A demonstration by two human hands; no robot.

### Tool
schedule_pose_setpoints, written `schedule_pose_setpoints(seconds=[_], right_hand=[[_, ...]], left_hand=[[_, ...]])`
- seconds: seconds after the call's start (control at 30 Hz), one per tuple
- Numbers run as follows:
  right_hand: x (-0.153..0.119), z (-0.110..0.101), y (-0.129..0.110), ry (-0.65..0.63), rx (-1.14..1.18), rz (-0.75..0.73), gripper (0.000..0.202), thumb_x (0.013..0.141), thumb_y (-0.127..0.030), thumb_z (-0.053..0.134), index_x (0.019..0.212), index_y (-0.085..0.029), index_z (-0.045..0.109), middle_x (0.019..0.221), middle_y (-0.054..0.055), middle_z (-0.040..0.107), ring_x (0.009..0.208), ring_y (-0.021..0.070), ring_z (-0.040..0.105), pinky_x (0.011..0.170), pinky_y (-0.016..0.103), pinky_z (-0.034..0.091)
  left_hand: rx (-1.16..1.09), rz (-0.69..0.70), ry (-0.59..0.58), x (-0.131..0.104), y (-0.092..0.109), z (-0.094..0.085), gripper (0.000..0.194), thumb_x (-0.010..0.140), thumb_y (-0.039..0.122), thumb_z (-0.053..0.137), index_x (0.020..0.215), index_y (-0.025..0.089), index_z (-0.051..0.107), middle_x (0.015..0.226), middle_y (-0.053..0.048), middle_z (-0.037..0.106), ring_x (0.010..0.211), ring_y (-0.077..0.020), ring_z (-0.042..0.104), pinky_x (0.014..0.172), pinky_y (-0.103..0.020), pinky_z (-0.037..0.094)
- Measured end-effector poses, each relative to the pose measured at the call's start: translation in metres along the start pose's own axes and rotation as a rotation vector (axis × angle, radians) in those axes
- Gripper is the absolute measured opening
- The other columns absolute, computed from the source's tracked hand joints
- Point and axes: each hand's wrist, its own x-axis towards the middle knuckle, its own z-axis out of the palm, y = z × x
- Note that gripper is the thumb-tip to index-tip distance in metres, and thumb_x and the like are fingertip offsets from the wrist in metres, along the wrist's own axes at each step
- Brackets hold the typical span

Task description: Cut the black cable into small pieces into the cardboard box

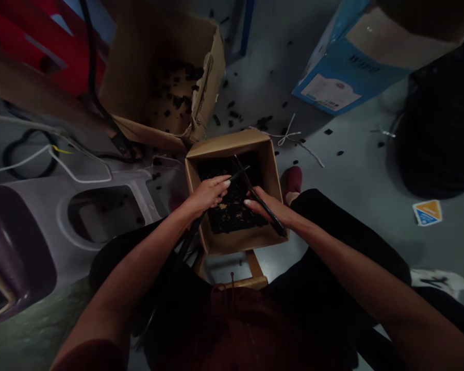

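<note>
And there was the left hand (212, 193), fingers close together, pinching a black ribbed tube (239, 173) near its end, right over the open cardboard box (235, 243)! The right hand (263, 202) had its fingers curled around a long dark tool (271, 214), whose thin end crossed the tube above black pieces (232, 219) in the box.
</note>
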Motion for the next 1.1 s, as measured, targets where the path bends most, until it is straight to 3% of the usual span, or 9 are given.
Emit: schedule_pose_setpoints(seconds=[0.23,0.4,0.57,0.83,1.1], right_hand=[[-0.005,0.005,-0.007,0.017,-0.077,0.060,0.029,0.086,-0.047,0.040,0.094,-0.020,0.046,0.078,0.000,0.058,0.065,0.0131,0.053,0.060,0.025,0.041],[-0.005,0.010,-0.006,0.076,-0.118,0.040,0.019,0.084,-0.036,0.044,0.093,-0.020,0.046,0.076,0.000,0.058,0.068,0.0145,0.053,0.060,0.024,0.039],[-0.015,0.020,-0.004,0.090,-0.152,0.028,0.017,0.081,-0.028,0.044,0.096,-0.021,0.046,0.072,-0.001,0.056,0.065,0.0136,0.052,0.059,0.022,0.036],[-0.063,0.056,-0.002,0.124,-0.175,0.014,0.022,0.078,-0.022,0.043,0.100,-0.021,0.046,0.072,-0.001,0.055,0.061,0.0124,0.051,0.056,0.020,0.032],[-0.128,0.093,-0.004,0.145,-0.226,0.116,0.022,0.078,-0.023,0.043,0.099,-0.022,0.051,0.073,0.001,0.058,0.065,0.0142,0.053,0.058,0.021,0.032]], left_hand=[[0.073,0.054,-0.050,0.005,-0.004,0.001,0.011,0.084,0.018,0.046,0.089,0.012,0.053,0.070,0.001,0.053,0.043,-0.0026,0.042,0.039,-0.016,0.034],[0.057,0.060,-0.058,0.004,-0.007,0.007,0.017,0.088,0.029,0.041,0.080,0.015,0.045,0.061,0.003,0.046,0.038,-0.0017,0.034,0.033,-0.013,0.023],[0.079,0.050,-0.079,-0.005,-0.009,0.011,0.018,0.087,0.032,0.044,0.080,0.016,0.045,0.059,0.005,0.044,0.037,-0.0018,0.033,0.032,-0.013,0.022],[0.187,0.036,-0.108,-0.045,-0.024,0.026,0.024,0.082,0.034,0.050,0.070,0.015,0.043,0.058,0.004,0.041,0.039,-0.0013,0.032,0.034,-0.013,0.023],[0.277,-0.008,-0.141,-0.089,-0.060,0.052,0.034,0.073,0.047,0.054,0.069,0.015,0.043,0.056,0.005,0.041,0.040,-0.0023,0.031,0.036,-0.014,0.020]])
